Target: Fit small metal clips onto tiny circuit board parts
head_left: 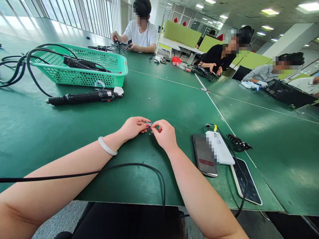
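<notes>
Grip: I see left hand (131,128) and right hand (164,133) pinching one small part (149,124).
Part: between them, near side of the basket (86,78), rightward.
Long axis: too small to tell.

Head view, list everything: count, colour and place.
Table: one, green, centre.
Basket: one, light green, upper left.
Power screwdriver: one, black, basket's near side.
Cables: several, black, left and front.
Phones: two, dark-screened, right.
Slim device: one, white, overlapping phones.
Glossy item: one, black, beyond phones.
Partitions: several, lime green, background.
Co-workers: at least four, mixed clothing, beyond.
Small part: one, silvery, centre.
Bracelet: one, white, left wrist.
Left hand: one, bare, pinching small part.
Right hand: one, bare, pinching small part.
</notes>
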A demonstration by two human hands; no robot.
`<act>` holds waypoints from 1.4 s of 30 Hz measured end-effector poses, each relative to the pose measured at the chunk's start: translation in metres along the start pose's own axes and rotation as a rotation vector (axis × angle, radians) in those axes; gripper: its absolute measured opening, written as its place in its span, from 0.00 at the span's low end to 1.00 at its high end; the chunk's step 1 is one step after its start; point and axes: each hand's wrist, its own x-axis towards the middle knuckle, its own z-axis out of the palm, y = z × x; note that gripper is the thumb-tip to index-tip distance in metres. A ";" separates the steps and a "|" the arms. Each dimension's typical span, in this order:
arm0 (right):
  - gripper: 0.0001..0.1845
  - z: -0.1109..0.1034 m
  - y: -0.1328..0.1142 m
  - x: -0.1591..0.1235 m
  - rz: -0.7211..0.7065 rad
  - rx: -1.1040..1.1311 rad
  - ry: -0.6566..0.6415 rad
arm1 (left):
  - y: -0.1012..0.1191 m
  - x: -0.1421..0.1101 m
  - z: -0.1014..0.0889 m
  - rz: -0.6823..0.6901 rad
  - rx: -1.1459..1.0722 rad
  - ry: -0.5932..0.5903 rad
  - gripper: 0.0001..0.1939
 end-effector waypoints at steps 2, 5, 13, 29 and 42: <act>0.03 0.001 0.000 0.000 0.004 -0.010 -0.004 | 0.001 0.000 0.000 -0.003 -0.012 -0.001 0.13; 0.02 0.001 0.001 0.000 0.008 -0.006 0.005 | 0.001 0.000 0.000 -0.007 -0.024 -0.004 0.13; 0.04 0.001 0.001 -0.001 0.020 -0.002 0.000 | -0.001 0.000 -0.001 0.005 -0.004 -0.014 0.14; 0.05 0.000 0.000 -0.001 0.024 -0.018 0.063 | 0.001 -0.001 0.000 0.005 0.002 0.009 0.13; 0.09 0.002 -0.002 -0.003 0.004 -0.252 0.084 | 0.002 -0.001 0.001 0.019 -0.002 0.021 0.12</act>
